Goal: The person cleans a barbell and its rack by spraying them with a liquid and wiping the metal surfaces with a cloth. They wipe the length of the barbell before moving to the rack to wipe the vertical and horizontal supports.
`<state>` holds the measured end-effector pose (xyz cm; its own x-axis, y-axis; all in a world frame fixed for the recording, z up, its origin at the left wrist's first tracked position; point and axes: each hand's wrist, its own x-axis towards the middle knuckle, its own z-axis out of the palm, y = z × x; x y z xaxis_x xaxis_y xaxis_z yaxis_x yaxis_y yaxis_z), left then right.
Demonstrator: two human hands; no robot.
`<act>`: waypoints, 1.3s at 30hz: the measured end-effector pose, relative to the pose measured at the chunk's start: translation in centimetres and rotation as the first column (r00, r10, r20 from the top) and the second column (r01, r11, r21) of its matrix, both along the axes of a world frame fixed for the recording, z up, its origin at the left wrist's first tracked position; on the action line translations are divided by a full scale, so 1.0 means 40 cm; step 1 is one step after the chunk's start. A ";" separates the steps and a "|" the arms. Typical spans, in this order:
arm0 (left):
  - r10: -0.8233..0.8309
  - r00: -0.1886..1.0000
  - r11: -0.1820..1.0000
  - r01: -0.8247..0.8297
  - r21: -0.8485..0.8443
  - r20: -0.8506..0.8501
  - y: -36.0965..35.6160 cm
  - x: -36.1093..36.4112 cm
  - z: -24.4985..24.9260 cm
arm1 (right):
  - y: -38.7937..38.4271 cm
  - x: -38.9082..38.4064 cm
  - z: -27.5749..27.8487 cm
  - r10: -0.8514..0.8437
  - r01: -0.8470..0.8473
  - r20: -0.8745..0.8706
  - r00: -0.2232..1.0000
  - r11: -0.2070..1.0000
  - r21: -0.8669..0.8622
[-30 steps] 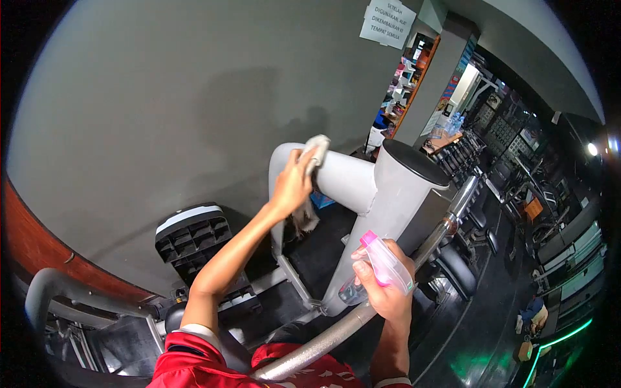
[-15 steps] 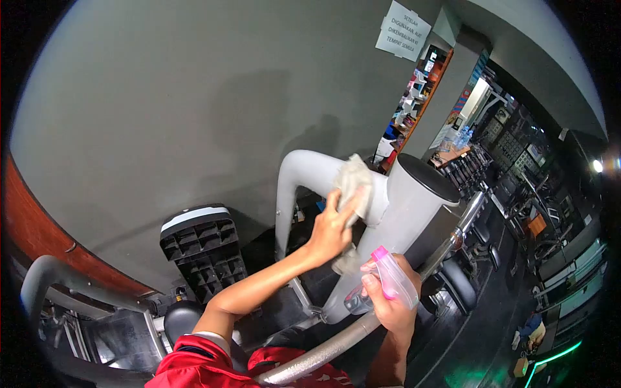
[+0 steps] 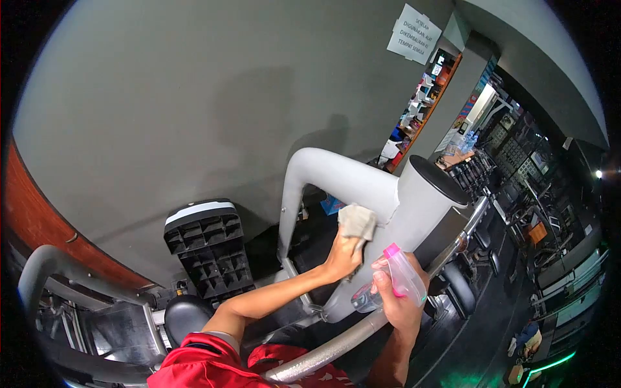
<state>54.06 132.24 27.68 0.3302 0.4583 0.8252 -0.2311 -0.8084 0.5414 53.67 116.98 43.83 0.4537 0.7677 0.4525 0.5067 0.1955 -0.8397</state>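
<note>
My left hand [image 3: 343,260] is closed around a crumpled, pale cloth [image 3: 357,222]. The cloth lies against the light grey metal frame [image 3: 414,216] of a gym machine, just below where its bent tube [image 3: 339,173] meets the thick, black-capped post. In my right hand [image 3: 402,309] is a translucent spray bottle [image 3: 407,275] with a pink nozzle, tilted up and to the left. That hand is just above a textured silver bar [image 3: 336,349] that curves across in front of me. Part of the bottle is hidden behind my fingers.
A black ribbed machine part [image 3: 208,249] stands by the grey wall [image 3: 162,116] at the left. Another grey tube frame [image 3: 55,265] is at the far left. Dumbbells on a rack [image 3: 475,174] and a black padded seat [image 3: 460,291] are to the right.
My left hand has moved the cloth down, from the bent tube to the area beneath its joint with the post. The right hand still holds the spray bottle; the view has shifted slightly.
</note>
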 end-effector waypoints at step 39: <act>-0.059 0.998 0.948 0.055 -0.312 -0.004 0.052 0.051 0.000 | 0.000 -0.004 -0.002 -0.061 0.059 0.037 0.997 0.998 0.036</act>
<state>56.09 134.31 27.66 0.3726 0.6723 0.6397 -0.2631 -0.5845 0.7675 53.52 116.98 43.76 0.4803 0.7229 0.4967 0.5500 0.1929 -0.8126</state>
